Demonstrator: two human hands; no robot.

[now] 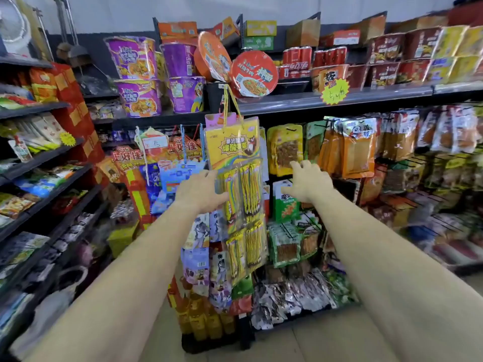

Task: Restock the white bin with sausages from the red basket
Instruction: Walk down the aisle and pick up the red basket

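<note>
Nearest, at the bottom edge: two bare forearms reach forward and up from the lower corners, over a pale floor (313, 340).
Left hand (198, 190): narrow; it holds the left edge of a hanging strip (248, 189), with the thumb against the front and the fingers going behind the clear plastic.
Right hand (309, 182): wide, fingers spread, holding nothing, in front of the pegged packets just right of the strip.
Hanging strip: clear pockets of thin yellow sachets under a yellow header card (230, 145), hung on cords from the upper shelf edge.
Bottom shelf: a heap of silver packets (292, 293) lies below and right of the strip.
Peg rows: a green packet (286, 205) sits under the right hand, and an orange-yellow packet (286, 150) above it.
Left shelving (39, 158): dark shelves of mixed snack bags run along the left edge.
Upper shelf: purple noodle cups (136, 58) stand at the left, tilted red noodle bowls (253, 74) in the middle and red cans (298, 57) behind; a yellow star tag (334, 91) is on the front edge.
Sausages, white bin, red basket: cannot tell where they are from this view.
</note>
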